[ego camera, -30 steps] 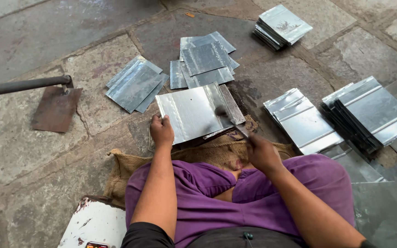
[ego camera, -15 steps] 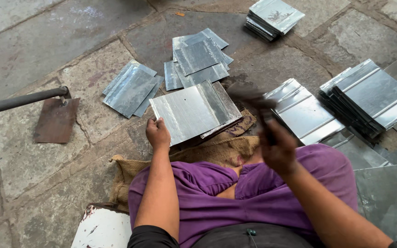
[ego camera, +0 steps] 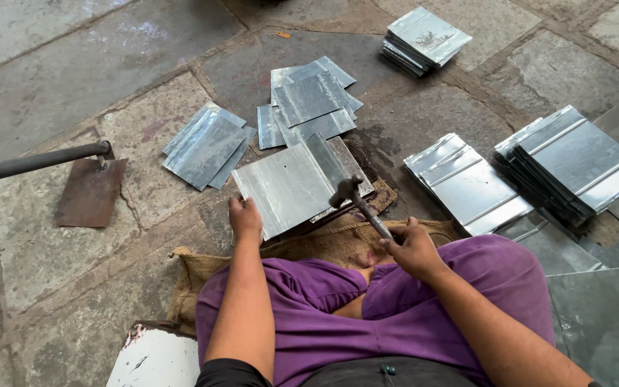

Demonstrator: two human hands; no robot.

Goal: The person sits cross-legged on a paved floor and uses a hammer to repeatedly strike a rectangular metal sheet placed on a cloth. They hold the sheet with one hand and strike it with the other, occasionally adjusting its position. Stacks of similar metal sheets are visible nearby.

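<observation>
Far left: a rusty flat plate on a long iron rod (ego camera: 91, 192), lying on the stone floor (ego camera: 51, 279), untouched. Next to the right, small piles of cut sheet-metal pieces (ego camera: 205, 145).

Then the left hand (ego camera: 244, 220), fingers closed over the near left corner of the galvanized metal sheet (ego camera: 288, 185), pressing it flat on the block by the burlap sack (ego camera: 324, 244), just in front of the knees in purple cloth.

Right of it, the hammer (ego camera: 358, 203), head down on the sheet's right edge, handle clenched in the right hand (ego camera: 415, 249). Judged as the hammering step, folding or flattening that edge; next blow needs the sheet held still and the head landing square along the same edge.

Far right: stacks of ribbed finished panels (ego camera: 574, 161).

Compared with half a second before: right hand then raised and blurred above the lap, now lowered, hammer head at the sheet; left hand in the same place.
</observation>
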